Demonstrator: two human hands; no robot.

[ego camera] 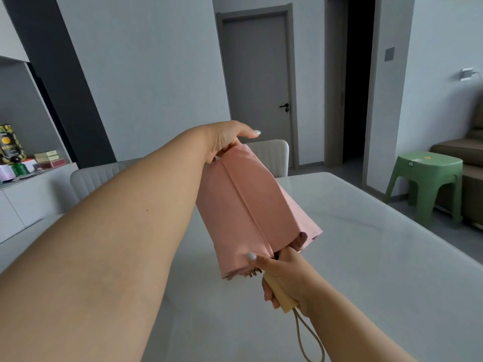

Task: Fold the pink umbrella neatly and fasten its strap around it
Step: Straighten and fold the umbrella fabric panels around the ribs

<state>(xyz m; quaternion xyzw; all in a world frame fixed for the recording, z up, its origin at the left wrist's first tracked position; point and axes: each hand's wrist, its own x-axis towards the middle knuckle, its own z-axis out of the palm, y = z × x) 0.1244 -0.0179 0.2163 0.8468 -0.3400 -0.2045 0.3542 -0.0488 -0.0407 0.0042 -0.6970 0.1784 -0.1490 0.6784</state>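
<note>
Right hand (283, 278) fingers (269, 296) clenched round the pale wooden handle (281, 296). Left hand (226, 139) grips the far tip of the pink collapsed fabric umbrella (251, 205), held above the white tabletop (366, 257). Long axis runs handle-near to tip-far, tilted up-left. Strap not visible; canopy loose, unwrapped.

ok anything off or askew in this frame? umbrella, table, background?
Nothing damaged or spilled. The pink umbrella is collapsed but its canopy hangs loose and unwrapped, no strap fastened that I can see. Left hand grips its top, right hand its wooden handle, above the table.
</note>
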